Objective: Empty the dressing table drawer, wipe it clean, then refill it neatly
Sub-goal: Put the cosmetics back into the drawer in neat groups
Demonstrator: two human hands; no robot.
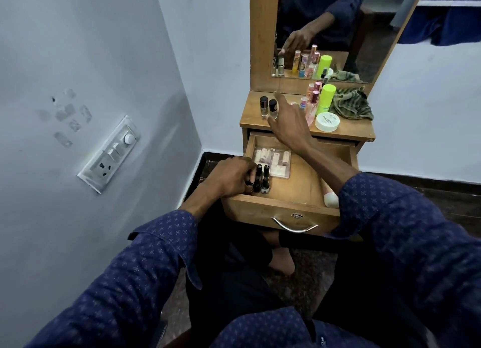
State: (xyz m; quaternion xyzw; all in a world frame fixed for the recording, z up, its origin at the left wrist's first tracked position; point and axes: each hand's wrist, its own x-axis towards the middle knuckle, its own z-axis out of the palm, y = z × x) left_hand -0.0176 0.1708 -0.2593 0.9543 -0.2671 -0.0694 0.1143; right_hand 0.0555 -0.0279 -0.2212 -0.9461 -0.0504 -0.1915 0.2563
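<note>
Drawer (pixel 291 186) pulled out | hands: left hand (pixel 229 177) pinching bottle (pixel 250 182), right hand (pixel 289 122) spread over tabletop (pixel 348 130) | cloth (pixel 352 104) beside mirror (pixel 335 30)

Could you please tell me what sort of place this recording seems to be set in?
Most likely a bedroom corner at home: a small wooden dressing table with a mirror, cosmetics bottles on top, and an open drawer holding nail polish bottles.

Both sleeves (pixel 145 264) are dark navy, printed all over with small pale diamond motifs — cuffs loose, unbuttoned, pushed up the forearms. The shirt front (pixel 273 329) shows the same print. Trousers (pixel 229 282) are black — 1 bare foot (pixel 282 263) shows.
</note>
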